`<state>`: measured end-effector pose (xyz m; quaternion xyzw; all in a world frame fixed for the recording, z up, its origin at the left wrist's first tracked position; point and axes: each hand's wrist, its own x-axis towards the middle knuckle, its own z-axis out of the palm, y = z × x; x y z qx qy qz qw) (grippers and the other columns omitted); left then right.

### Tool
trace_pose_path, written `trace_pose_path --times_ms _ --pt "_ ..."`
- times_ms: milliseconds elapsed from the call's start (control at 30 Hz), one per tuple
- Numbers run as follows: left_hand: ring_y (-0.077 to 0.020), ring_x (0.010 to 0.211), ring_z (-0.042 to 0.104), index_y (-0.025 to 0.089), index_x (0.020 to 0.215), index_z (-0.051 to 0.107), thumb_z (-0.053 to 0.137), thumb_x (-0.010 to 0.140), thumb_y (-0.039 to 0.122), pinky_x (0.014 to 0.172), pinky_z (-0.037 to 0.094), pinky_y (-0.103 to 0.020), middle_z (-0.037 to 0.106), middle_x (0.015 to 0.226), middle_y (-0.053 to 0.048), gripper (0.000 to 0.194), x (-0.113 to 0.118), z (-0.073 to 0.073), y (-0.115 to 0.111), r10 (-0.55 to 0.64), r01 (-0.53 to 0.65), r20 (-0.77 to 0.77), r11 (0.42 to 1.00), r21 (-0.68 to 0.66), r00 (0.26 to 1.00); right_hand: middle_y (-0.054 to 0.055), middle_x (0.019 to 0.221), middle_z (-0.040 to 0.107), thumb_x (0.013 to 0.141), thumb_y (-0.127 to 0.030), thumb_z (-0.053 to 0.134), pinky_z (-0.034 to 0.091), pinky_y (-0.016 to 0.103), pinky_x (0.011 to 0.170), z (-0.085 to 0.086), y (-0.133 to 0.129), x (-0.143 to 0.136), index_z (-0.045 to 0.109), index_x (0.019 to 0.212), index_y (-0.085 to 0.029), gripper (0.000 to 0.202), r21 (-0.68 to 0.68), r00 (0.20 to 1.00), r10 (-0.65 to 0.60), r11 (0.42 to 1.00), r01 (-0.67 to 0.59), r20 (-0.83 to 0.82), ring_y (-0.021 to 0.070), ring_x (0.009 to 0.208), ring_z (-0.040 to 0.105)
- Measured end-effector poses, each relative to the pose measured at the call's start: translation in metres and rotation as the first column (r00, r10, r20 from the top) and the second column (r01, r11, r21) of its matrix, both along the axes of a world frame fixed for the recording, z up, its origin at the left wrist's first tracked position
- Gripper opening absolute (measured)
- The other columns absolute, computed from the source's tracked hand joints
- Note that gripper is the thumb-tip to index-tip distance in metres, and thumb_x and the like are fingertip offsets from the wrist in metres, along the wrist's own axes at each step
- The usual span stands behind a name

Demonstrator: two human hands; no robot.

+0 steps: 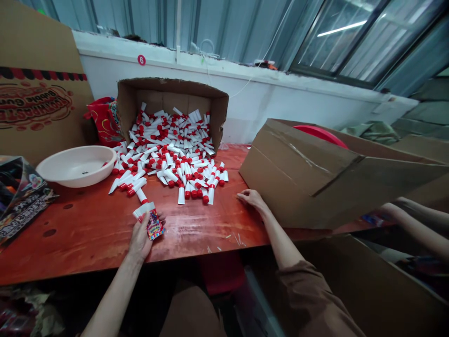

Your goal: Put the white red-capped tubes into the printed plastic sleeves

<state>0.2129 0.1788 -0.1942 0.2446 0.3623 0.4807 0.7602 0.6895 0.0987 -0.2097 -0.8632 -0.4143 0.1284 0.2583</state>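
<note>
My left hand is closed around a colourful printed packet, held over the front of the table. White flat ends, like those of the tubes, stick up beside the packet in the same grip. Just beyond lies a pile of white tubes with red caps, spilling from a cardboard box lying on its side. My right hand is low over the table, right of the pile and beside a big carton. Its thumb and fingertips come together; anything between them is too small to make out.
A white plastic basin stands left, near a red bag and a tall printed carton. Thin scraps lie by the front edge of the red table. Another person's arms reach in at right, above an open carton.
</note>
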Motion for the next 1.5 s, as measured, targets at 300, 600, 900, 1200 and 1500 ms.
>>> trace_pose_path --times_ms 300,600,900,1200,1500 --pt "-0.0207 0.069 0.073 0.01 0.097 0.067 0.07 0.086 0.032 0.059 0.06 -0.029 0.075 0.084 -0.011 0.025 0.002 -0.007 -0.004 0.005 -0.005 0.053 1.0 0.004 0.999 0.006 0.067 0.066 0.076 -0.026 0.068 0.041 0.027 0.064 0.021 0.02 -0.023 0.065 0.061 -0.018 0.017 -0.223 0.985 -0.028 0.973 0.066 0.17 0.0203 0.072 0.063" --pt "-0.0205 0.073 0.073 0.009 0.096 0.067 0.074 0.081 0.039 0.064 0.058 -0.028 0.075 0.085 -0.012 0.035 0.002 -0.014 -0.006 -0.004 -0.001 0.084 0.998 0.058 0.996 0.001 0.05 0.053 0.07 -0.021 0.064 0.038 0.026 0.055 0.04 0.019 -0.042 0.052 0.05 -0.018 0.024 -0.112 0.992 0.129 0.985 -0.128 0.006 0.0147 0.052 0.051" --pt "-0.0195 0.074 0.074 0.011 0.099 0.067 0.074 0.082 0.034 0.069 0.061 -0.03 0.075 0.089 -0.01 0.03 -0.002 -0.013 -0.003 -0.05 0.044 0.087 0.996 0.072 0.995 0.003 0.065 0.063 0.068 -0.033 0.072 0.053 0.027 0.056 0.071 0.014 -0.034 0.058 0.077 -0.017 0.023 0.237 0.932 0.217 0.96 -0.149 -0.292 0.0137 0.055 0.059" --pt "-0.0214 0.074 0.073 0.009 0.098 0.068 0.072 0.083 0.038 0.057 0.059 -0.028 0.075 0.086 -0.011 0.032 -0.003 -0.011 -0.006 -0.057 0.055 0.033 0.996 0.07 0.998 0.005 0.077 0.069 0.062 -0.045 0.083 0.053 0.027 0.057 0.111 0.036 -0.062 0.065 0.087 -0.015 0.043 0.384 0.83 0.442 0.871 -0.306 -0.34 0.0134 0.059 0.062" --pt "-0.0194 0.063 0.072 0.011 0.099 0.067 0.078 0.076 0.039 0.051 0.057 -0.026 0.075 0.084 -0.008 0.038 -0.074 0.004 0.025 0.184 -0.166 -0.098 0.972 0.166 0.978 0.002 0.084 0.069 0.07 -0.042 0.081 0.05 0.024 0.064 0.173 0.073 -0.14 0.067 0.092 -0.018 0.035 0.482 0.688 0.661 0.727 -0.489 -0.299 0.0123 0.072 0.061"
